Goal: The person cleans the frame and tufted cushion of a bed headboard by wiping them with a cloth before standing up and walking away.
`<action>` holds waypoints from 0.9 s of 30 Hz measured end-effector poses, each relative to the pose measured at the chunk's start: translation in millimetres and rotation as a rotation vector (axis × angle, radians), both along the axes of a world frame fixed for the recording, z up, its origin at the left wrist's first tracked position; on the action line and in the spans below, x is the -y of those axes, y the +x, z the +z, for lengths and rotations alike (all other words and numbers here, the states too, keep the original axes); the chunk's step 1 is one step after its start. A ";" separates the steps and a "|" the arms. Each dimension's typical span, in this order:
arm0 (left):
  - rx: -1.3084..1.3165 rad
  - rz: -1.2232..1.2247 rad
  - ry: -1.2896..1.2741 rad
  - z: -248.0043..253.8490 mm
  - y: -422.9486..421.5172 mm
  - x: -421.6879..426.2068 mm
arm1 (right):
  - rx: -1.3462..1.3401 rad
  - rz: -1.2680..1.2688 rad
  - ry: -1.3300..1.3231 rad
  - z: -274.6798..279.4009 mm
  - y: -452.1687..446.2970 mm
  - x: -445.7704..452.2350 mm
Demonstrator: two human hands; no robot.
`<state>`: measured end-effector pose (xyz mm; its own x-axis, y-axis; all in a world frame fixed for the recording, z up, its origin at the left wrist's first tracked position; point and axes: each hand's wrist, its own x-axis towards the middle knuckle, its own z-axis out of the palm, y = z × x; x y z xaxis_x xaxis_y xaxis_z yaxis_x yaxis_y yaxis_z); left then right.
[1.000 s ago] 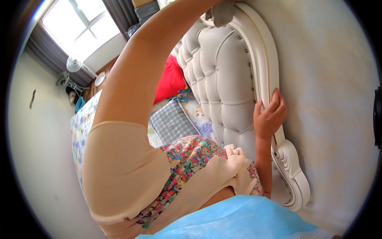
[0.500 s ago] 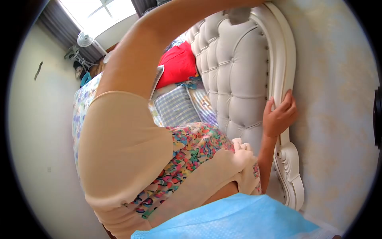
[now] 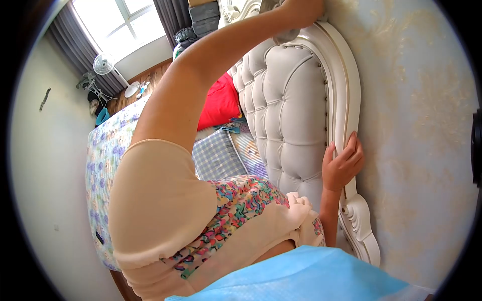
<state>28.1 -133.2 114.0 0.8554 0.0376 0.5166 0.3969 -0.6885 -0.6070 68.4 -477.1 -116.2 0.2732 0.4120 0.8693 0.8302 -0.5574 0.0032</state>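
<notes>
My left hand (image 3: 304,12) is at the upper end of the headboard's white carved frame (image 3: 346,85), closed on a grey cloth (image 3: 287,36). The cloth hangs over the rim's inner edge, and part of it shows beyond the fingers, near the top of the view. Lower down, my right hand (image 3: 343,165) grips the same frame, its thumb on the padded side and its fingers over the outer rim. Between the hands lies the cream tufted headboard panel (image 3: 296,95), edged with dark studs.
A patterned wall (image 3: 416,150) runs right behind the frame. On the bed are a red pillow (image 3: 218,105), a checked pillow (image 3: 216,153) and a floral sheet (image 3: 100,185). A white fan (image 3: 104,64) stands near the window. My blue mask (image 3: 291,276) covers the bottom edge.
The view has shifted, so the headboard sits lower and further left and more of my left hand shows. The cloth, blurred before, is now sharper. My right hand keeps its grip on the frame.
</notes>
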 end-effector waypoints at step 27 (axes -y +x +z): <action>1.075 -0.345 -1.044 -99.7 -19.5 -62.9 | 0.058 -0.046 -0.042 -0.7 -0.9 -3.0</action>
